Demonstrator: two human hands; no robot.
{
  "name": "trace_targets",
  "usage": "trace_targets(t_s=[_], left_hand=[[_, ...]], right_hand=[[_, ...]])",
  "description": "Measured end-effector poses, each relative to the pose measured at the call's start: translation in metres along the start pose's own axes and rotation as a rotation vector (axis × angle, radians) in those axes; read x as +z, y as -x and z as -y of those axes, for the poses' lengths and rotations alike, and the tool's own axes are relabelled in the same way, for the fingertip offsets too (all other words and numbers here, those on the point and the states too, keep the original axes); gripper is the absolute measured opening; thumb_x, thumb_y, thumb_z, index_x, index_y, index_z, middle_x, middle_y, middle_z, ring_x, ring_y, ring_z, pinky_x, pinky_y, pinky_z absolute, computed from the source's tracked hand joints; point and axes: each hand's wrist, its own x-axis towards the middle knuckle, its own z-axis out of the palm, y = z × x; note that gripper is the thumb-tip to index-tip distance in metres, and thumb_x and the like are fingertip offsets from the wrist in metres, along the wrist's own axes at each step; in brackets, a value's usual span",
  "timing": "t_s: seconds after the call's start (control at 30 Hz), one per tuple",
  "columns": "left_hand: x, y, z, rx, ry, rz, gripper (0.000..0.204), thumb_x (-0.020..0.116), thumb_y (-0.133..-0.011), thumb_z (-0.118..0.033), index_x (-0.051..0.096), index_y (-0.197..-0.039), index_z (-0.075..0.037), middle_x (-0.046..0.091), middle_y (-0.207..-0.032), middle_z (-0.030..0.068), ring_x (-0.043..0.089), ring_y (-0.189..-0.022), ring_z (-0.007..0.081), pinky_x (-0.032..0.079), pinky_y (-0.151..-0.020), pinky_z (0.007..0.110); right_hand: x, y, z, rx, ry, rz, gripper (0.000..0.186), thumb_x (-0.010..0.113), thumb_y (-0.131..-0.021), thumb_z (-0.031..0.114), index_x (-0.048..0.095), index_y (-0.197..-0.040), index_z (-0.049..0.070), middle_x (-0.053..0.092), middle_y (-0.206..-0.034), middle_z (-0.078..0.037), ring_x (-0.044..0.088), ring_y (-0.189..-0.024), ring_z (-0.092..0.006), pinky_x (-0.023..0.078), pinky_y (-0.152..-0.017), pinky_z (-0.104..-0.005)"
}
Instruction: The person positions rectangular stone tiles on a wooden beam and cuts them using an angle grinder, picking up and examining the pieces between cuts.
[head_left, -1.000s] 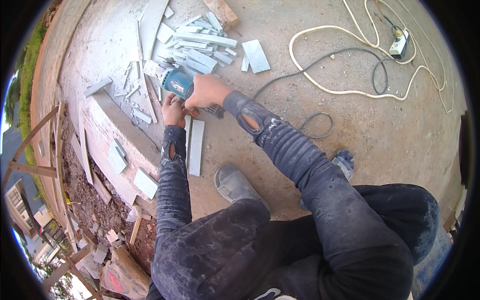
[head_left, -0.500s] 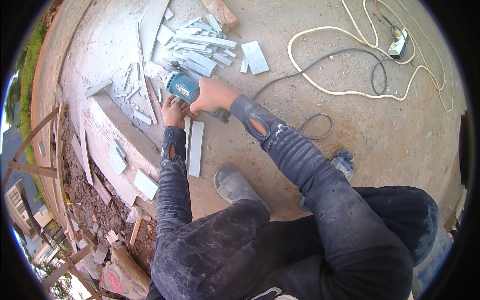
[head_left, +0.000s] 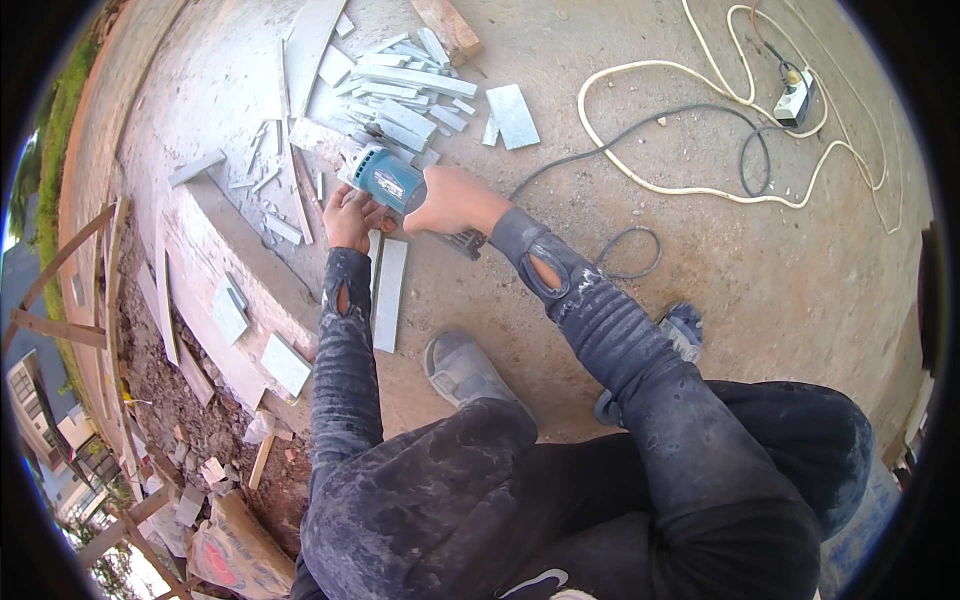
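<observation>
My right hand [head_left: 452,204] is wrapped round the body of a teal angle grinder [head_left: 388,178], whose grey head points to the far left. My left hand [head_left: 349,218] is just below that head, its fingers curled and close together. What they grip, if anything, is hidden, and the grinder's disc cannot be made out. Two long strips of stone tile, one pale grey [head_left: 391,295] and one narrower and darker, lie side by side near my left wrist. Beyond the grinder spreads a pile of cut grey tile strips [head_left: 405,85].
A dark cord runs right to a white socket block [head_left: 794,100] beside a looped cream cable [head_left: 640,183]. A square tile [head_left: 513,116] and a wooden block [head_left: 446,28] lie farther off. Left are a dusty concrete ledge [head_left: 240,245], loose tile pieces [head_left: 287,364], rubble and a torn paper sack [head_left: 238,550].
The grinder and my right hand have shifted a little to the right. My left hand stays almost where it was, and more of its fingers show.
</observation>
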Motion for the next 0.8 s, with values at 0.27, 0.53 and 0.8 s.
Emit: trace_targets(t_s=[0.27, 0.53, 0.8], left_hand=[[0.003, -0.001, -0.001, -0.008, 0.011, -0.011, 0.030, 0.052, -0.091, 0.004, 0.047, -0.121, 0.003, 0.062, -0.099, 0.0110, 0.067, -0.078, 0.0209, 0.061, -0.066, 0.034], [0.007, 0.005, -0.005, 0.013, 0.005, -0.042, 0.031, 0.059, -0.090, 0.000, 0.047, -0.118, 0.004, 0.062, -0.098, 0.0109, 0.065, -0.074, 0.0192, 0.061, -0.064, 0.033], [0.008, 0.003, -0.001, 0.023, 0.033, -0.027, 0.042, 0.067, -0.089, -0.006, 0.045, -0.124, 0.005, 0.062, -0.099, 0.0120, 0.065, -0.077, 0.0199, 0.059, -0.063, 0.032]], right_hand=[[-0.001, 0.018, -0.010, -0.029, 0.001, -0.038, 0.060, 0.073, -0.058, 0.035, 0.062, -0.095, -0.011, 0.066, -0.090, -0.029, 0.066, -0.086, -0.0390, 0.052, -0.076, -0.0396], [0.001, 0.034, -0.015, -0.032, -0.012, -0.083, 0.061, 0.075, -0.055, 0.034, 0.065, -0.094, -0.012, 0.067, -0.090, -0.030, 0.068, -0.085, -0.0396, 0.054, -0.075, -0.0391], [0.002, 0.046, -0.020, -0.010, -0.016, -0.103, 0.061, 0.074, -0.057, 0.036, 0.064, -0.096, -0.010, 0.067, -0.091, -0.029, 0.067, -0.087, -0.0396, 0.053, -0.077, -0.0395]])
